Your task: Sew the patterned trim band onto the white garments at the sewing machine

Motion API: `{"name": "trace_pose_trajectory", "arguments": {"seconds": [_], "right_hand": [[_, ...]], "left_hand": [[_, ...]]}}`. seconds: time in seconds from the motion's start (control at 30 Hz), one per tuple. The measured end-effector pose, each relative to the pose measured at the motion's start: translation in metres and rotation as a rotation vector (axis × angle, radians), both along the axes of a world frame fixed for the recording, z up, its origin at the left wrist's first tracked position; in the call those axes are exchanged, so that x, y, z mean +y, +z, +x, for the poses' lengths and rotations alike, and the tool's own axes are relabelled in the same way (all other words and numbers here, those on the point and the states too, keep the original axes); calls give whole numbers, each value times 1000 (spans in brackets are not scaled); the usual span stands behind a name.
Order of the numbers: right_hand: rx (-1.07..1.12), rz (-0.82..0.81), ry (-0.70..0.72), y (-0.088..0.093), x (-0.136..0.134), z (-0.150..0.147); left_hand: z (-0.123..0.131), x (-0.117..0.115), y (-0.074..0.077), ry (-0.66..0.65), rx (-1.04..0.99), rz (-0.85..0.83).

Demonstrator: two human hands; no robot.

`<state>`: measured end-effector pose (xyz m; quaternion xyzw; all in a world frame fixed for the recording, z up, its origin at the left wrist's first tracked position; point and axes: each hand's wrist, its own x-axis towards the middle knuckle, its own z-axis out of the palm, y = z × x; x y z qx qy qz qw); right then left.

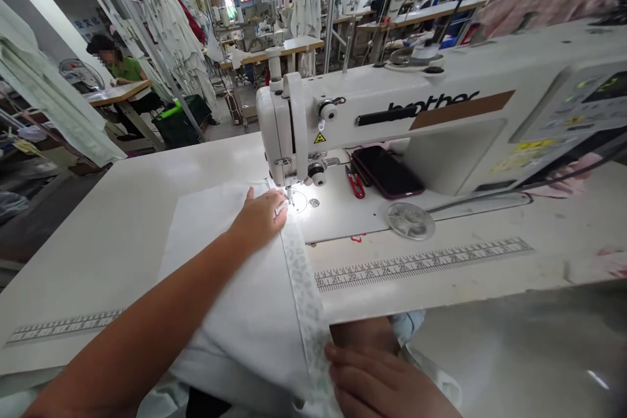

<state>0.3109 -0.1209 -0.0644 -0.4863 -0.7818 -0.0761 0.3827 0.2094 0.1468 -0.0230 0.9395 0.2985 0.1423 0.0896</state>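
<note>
A white fabric piece (235, 287) lies on the sewing table and hangs over its front edge. A lace-patterned trim strip (301, 274) runs along the fabric's right edge up to the needle (289, 194) of the white sewing machine (392, 111). My left hand (259, 217) rests flat on the fabric just left of the needle, fingers stretched toward the presser foot. My right hand (377, 382) is at the table's front edge, fingers closed on the lower end of the trim strip.
A dark phone (386, 172) and red thread snips (356, 183) lie under the machine arm. A metal disc (411, 221) and a printed ruler (421, 263) sit on the table (122, 222). A person in green sits at a far table (120, 93); garments hang behind.
</note>
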Motion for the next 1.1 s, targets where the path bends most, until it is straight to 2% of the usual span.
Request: {"name": "trace_pose_trajectory", "arguments": {"seconds": [0.07,0.17,0.27,0.33,0.4,0.5,0.57,0.7,0.8,0.9,1.1], "right_hand": [[-4,64,0,0,10,2],[-40,51,-21,2,18,5],[-70,44,-79,3,18,5],[-84,54,-104,1,18,4],[-100,72,-102,-1,17,2],[-102,74,-99,-1,16,1],[-82,74,-103,0,16,0],[-65,93,-88,3,18,-3],[-100,73,-67,1,19,-7],[-132,60,-52,-3,19,-11],[-215,35,19,-9,18,-5]], "left_hand": [[4,13,-2,11,-8,27],[12,34,-3,16,-4,68],[15,40,1,39,5,102],[11,24,4,65,5,113],[0,-5,5,65,4,75],[-27,-54,1,-22,53,-13],[-46,-73,-2,-96,107,-21],[-61,-77,-3,-108,97,13],[-49,-76,3,-109,-16,35],[-33,-77,6,-187,-79,49],[-33,-70,-6,-295,-55,131]]}}
